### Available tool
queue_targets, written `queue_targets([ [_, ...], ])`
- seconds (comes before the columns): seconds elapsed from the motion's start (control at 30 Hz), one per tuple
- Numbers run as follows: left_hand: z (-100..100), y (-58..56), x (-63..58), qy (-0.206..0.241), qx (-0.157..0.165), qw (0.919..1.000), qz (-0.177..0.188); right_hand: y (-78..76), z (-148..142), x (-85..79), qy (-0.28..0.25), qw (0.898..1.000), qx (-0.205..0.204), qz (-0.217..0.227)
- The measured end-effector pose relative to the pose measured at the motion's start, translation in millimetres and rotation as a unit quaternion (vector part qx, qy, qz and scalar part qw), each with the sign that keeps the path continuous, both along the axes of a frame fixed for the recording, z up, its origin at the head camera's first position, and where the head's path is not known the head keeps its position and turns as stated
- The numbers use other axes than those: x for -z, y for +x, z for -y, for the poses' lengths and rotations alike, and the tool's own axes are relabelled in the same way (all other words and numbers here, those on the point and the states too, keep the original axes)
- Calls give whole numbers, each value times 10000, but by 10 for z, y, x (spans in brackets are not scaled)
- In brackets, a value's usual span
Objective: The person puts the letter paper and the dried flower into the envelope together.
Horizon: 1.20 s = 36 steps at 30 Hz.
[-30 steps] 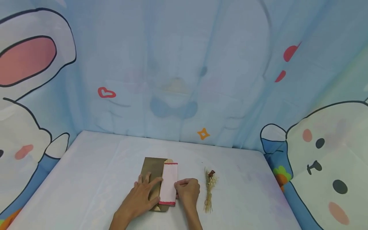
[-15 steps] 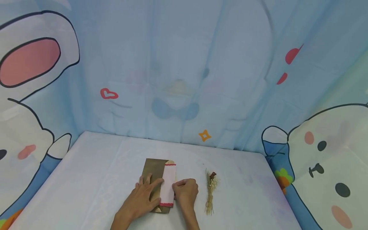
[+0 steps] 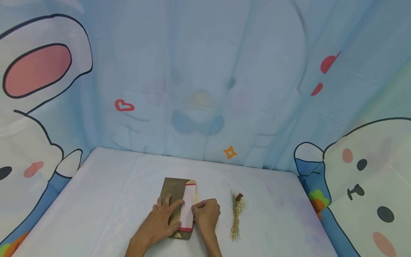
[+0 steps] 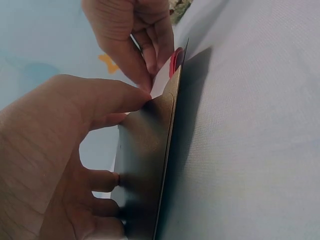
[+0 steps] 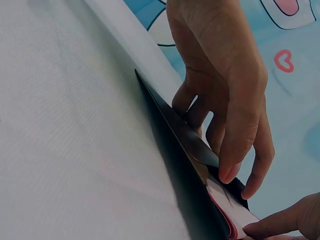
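A dark gold-brown paper envelope lies on the table. Folded pink paper with red-trimmed ends sits at its right side, its left part apparently inside. My left hand rests on the envelope with spread fingers, thumb and index at the paper's edge. In the left wrist view, the envelope stands out under these fingertips. My right hand pinches the paper's right edge between thumb and index finger. The right wrist view shows only part of the right hand, touching the pink paper.
A small tied bunch of dried flowers lies right of the right hand. The table has a white cloth. Behind it hangs a blue cartoon curtain, which also rises at both sides.
The right hand has moved slightly left with the pink paper, and less of the paper shows beyond the envelope. The left hand keeps its place on the envelope. The head view has shifted a little.
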<state>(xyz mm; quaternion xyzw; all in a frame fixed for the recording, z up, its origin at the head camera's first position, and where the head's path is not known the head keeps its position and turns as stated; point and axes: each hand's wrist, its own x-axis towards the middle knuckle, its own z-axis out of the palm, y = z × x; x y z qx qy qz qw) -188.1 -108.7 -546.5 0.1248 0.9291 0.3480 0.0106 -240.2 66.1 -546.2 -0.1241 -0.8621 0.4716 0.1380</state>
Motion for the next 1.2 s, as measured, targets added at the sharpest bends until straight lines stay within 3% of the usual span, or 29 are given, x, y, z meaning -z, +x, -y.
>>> queue_targets([
  [0.9,39,-13,9,77,38,10000,-27,-5,149,-10,-178,9990,-419,14],
  [1.2,47,-31,30,105,66,9999,-36,-20,212,17,-363,9962,-749,-268],
])
